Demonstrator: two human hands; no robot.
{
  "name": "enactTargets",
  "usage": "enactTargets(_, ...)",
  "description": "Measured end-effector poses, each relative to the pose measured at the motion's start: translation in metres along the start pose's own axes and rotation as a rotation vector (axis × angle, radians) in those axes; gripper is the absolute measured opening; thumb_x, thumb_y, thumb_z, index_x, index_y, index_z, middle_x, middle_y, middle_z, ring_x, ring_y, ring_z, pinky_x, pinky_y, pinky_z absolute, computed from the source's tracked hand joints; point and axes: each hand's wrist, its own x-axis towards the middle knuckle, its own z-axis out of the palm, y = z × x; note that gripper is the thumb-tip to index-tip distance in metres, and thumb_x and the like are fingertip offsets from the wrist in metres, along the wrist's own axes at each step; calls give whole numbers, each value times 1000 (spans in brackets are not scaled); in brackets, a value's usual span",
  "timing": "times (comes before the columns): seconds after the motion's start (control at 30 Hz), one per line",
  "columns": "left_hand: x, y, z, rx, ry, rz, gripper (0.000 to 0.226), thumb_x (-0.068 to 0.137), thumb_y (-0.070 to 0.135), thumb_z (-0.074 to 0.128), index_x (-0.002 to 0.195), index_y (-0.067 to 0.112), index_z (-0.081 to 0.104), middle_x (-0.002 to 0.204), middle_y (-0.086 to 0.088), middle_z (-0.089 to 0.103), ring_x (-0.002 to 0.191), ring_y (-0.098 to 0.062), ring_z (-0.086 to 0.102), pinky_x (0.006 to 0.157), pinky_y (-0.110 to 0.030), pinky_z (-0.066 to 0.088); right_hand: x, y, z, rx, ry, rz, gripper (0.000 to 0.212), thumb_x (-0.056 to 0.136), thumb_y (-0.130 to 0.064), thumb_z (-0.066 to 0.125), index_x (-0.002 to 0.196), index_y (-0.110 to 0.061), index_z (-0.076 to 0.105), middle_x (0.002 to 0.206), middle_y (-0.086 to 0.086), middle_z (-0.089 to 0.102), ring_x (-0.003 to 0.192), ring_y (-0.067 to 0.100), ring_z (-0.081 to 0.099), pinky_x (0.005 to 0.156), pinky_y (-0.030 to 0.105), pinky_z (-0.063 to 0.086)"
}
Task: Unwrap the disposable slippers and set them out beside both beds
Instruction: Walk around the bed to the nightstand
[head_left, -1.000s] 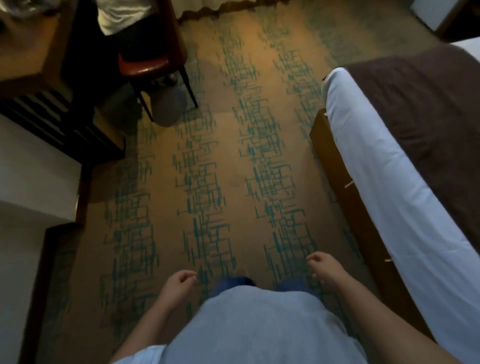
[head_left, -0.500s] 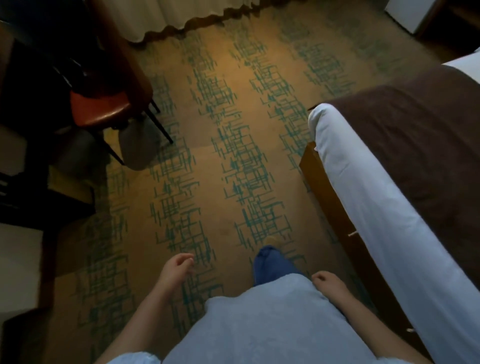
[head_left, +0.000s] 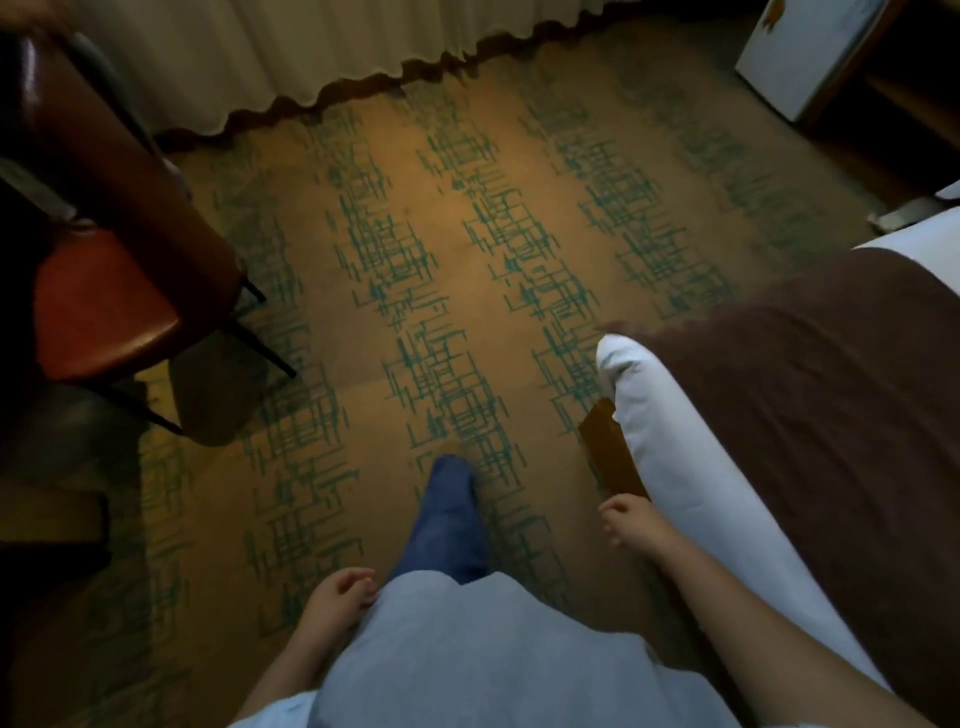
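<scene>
No slippers show in the head view. A bed with a white sheet and a brown cover runs along the right side, on a wooden base. My right hand hangs just left of the mattress edge, fingers loosely curled and holding nothing. My left hand hangs by my hip at the bottom centre, fingers loosely curled, also holding nothing. My leg in blue trousers is stepping forward onto the carpet between them.
A red-seated chair with thin black legs stands at the left. Pale curtains hang along the top. A white cabinet sits in the top right corner. Patterned tan and green carpet fills the middle.
The view has advanced toward the curtains. The chair and bed corner have come closer and lower in frame. My leg has stepped forward, and both hands swing at my sides.
</scene>
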Motion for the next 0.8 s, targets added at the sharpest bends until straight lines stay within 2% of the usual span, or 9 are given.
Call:
enactTargets(0.1,58,66,-16,70,-38,51,24,91,6,49,111,-3,59,96,-16,63,89,-27,59,76,-33,47,34,-48,-32,140,49,10,24,97,-16,39,113,-10,54,94,4,57,75,16,55,63,25,44)
enactTargets(0.17,89,117,-29,171,-83,89,22,91,10,50,108,4,61,98,-14,65,89,-24,60,78,-34,48,49,-75,-49,214,97,41,20,96,-14,38,108,-12,54,96,9,57,72,16,53,58,23,41)
enactTargets(0.27,131,193,-46,303,-145,97,22,91,9,48,107,1,60,77,-9,63,64,-18,56,55,-24,40,63,-105,-62,233,155,71,21,95,-15,40,103,-7,57,92,10,57,78,22,54,63,30,42)
enactTargets(0.33,161,247,-50,366,-163,94,24,92,9,44,110,-2,57,72,-7,60,57,-16,53,49,-21,33,72,-115,-64,221,188,99,28,93,-15,41,107,2,59,96,16,60,85,29,57,73,35,45)
enactTargets(0.43,198,333,-44,456,-150,171,25,93,11,44,110,-1,58,84,-10,61,63,-17,54,52,-23,34,80,-132,-71,190,206,153,27,90,-15,43,106,-7,64,114,15,64,104,30,58,87,32,45)
enactTargets(0.57,233,435,-12,468,-180,253,22,94,11,43,107,3,58,89,-13,61,63,-15,52,50,-22,37,99,-147,-97,290,233,244,28,91,-18,46,114,-13,62,124,9,61,113,25,55,91,28,42)
enactTargets(0.67,257,495,21,477,-215,283,22,94,13,42,107,7,59,90,-12,62,65,-15,54,53,-22,37,128,-148,-127,345,181,276,26,90,-22,48,110,-13,62,122,11,62,110,24,56,91,30,42)
enactTargets(0.8,283,561,77,455,-246,270,21,94,11,40,102,9,59,76,-1,61,64,-14,53,55,-24,33,180,-154,-199,468,228,298,27,92,-20,47,105,-6,67,116,15,65,105,25,58,87,31,43)
